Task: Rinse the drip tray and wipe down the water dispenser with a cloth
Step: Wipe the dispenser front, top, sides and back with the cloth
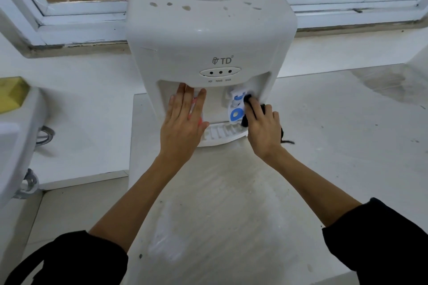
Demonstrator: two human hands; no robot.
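A white tabletop water dispenser (208, 37) stands on a white counter, its top spotted with grime. My left hand (185, 120) lies flat with straight fingers over the red tap in the dispenser's recess. My right hand (262, 126) grips a dark cloth (249, 99) and presses it against the right side of the blue tap (237, 109). The white slotted drip tray (220, 133) sits in place at the base of the recess, between and partly under my hands.
A white sink (14, 136) with a yellow sponge (11, 95) on its rim stands at the left. A window frame (81, 16) runs behind the dispenser. The counter (231, 203) in front shows streaks and smudges.
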